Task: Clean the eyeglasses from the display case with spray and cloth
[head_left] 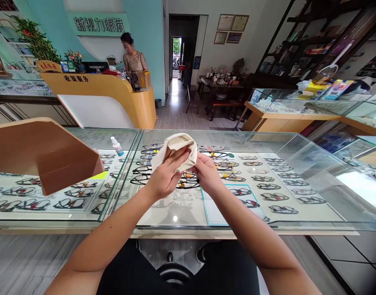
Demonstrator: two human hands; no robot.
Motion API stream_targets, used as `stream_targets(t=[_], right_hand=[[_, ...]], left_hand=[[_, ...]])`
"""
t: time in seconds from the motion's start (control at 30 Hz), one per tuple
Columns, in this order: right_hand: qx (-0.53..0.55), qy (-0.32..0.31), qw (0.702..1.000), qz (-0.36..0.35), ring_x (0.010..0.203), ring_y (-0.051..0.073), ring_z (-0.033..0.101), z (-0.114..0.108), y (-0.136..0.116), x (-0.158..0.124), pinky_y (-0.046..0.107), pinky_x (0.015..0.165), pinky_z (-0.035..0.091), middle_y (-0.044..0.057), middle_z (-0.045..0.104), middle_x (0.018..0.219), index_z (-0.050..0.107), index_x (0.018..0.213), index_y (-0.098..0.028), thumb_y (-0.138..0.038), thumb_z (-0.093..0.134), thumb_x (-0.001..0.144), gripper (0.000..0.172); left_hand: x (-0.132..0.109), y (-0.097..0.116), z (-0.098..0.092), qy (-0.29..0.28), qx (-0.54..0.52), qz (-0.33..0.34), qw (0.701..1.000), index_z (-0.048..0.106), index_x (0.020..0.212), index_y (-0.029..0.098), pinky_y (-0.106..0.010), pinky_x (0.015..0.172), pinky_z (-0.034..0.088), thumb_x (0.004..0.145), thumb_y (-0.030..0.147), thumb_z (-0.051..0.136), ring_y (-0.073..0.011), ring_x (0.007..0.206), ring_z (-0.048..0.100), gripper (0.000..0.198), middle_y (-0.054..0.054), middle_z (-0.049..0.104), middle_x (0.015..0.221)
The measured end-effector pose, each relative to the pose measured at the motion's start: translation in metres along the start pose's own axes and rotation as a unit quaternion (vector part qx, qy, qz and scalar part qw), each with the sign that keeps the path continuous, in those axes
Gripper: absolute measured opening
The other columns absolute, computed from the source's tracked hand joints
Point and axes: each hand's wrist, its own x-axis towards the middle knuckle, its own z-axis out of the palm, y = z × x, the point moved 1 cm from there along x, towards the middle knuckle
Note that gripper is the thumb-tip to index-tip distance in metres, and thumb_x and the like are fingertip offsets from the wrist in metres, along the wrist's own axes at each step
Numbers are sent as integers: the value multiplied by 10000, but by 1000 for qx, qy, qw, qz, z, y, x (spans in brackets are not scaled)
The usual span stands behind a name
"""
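A cream-coloured cloth (183, 143) is bunched up above the glass display counter. My left hand (166, 176) is closed on it, with the fingers pressed into its folds. Close beside it, my right hand (208, 172) is pinched shut at the cloth's right edge. Whatever lies between the right fingertips is hidden by the cloth and the fingers. A dark frame edge shows just under the hands, but I cannot tell whether it is held or lies below. Black eyeglasses (141, 179) are seen left of my left hand.
Rows of eyeglasses (268, 186) fill the glass display counter (182, 233). A spray bottle (116, 146) stands to the left, near a brown panel (43, 151). A teal-edged white sheet (215, 209) is under my right forearm. Across the room a person (134, 61) stands behind the curved desk (114, 88).
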Motion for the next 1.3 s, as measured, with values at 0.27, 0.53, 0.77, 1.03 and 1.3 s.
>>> stream_targets(t=[0.27, 0.53, 0.77, 1.03, 1.3], right_hand=[[35, 83, 995, -33, 571, 103, 211, -3, -19, 4, 279, 545, 214, -79, 329, 586, 649, 721, -230, -747, 924, 785, 589], [44, 111, 991, -55, 558, 109, 248, -14, -23, 11, 297, 560, 261, -82, 324, 578, 715, 816, -224, -708, 861, 849, 507], [26, 102, 993, -48, 545, 105, 287, -18, -32, 9, 297, 559, 201, -58, 394, 560, 721, 715, -208, -532, 844, 785, 353], [-68, -70, 995, 23, 621, 146, 475, -29, -33, 9, 310, 617, 344, 27, 678, 665, 706, 649, -209, -455, 819, 780, 300], [-138, -162, 976, 41, 643, 150, 477, -26, -42, 6, 311, 675, 385, 1, 644, 638, 752, 634, -210, -400, 773, 816, 264]], left_hand=[[-8, 14, 5, 117, -145, 3, 982, 700, 1567, 251, -425, 1175, 600, 1160, 369, 525, -294, 1347, 772, 459, -140, 812, 1420], [0, 10, 4, 189, -367, -305, 858, 768, 1230, 252, -334, 806, 613, 1081, 534, 668, -189, 845, 703, 335, -48, 728, 968], [9, 4, -17, 155, -435, -298, 835, 580, 766, 202, -254, 557, 436, 945, 514, 813, -125, 684, 482, 428, -1, 478, 853], [10, 0, -28, 145, -103, -190, 965, 729, 1362, 241, -261, 647, 481, 1039, 512, 773, -130, 729, 530, 424, 1, 608, 917], [9, -3, -28, 88, 33, -68, 993, 710, 1506, 299, -260, 681, 563, 929, 592, 889, -187, 969, 677, 672, -96, 676, 1252]])
